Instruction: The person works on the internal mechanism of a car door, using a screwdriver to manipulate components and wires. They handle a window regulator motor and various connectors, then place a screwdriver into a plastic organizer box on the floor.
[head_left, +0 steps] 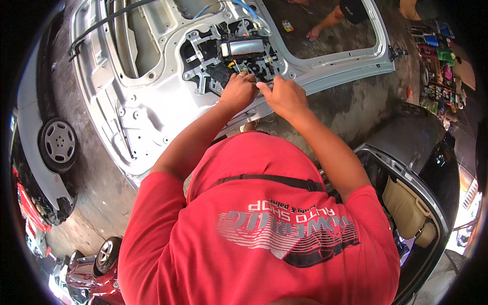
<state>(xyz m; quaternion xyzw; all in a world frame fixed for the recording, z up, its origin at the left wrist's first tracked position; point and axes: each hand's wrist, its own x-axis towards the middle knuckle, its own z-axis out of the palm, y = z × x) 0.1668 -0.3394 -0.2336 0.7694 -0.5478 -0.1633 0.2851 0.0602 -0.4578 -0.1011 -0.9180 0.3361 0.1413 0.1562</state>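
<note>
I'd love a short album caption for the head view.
Left hand and right hand, close together at a dark mechanism set in a silver vehicle panel, cars standing nearby.

Door panel (165, 96) beneath left hand (239, 91), extending left and beyond; right hand (284, 99) at its near edge. Mechanism (204, 61) set in panel, just beyond hands; handle (243, 48) on it, straight ahead. Long strip (109, 20) across panel, beyond left hand, leftward. Window frame (383, 33) beyond right hand, rightward; foot (313, 33) seen through it. Wheel (59, 145) far left.
</note>
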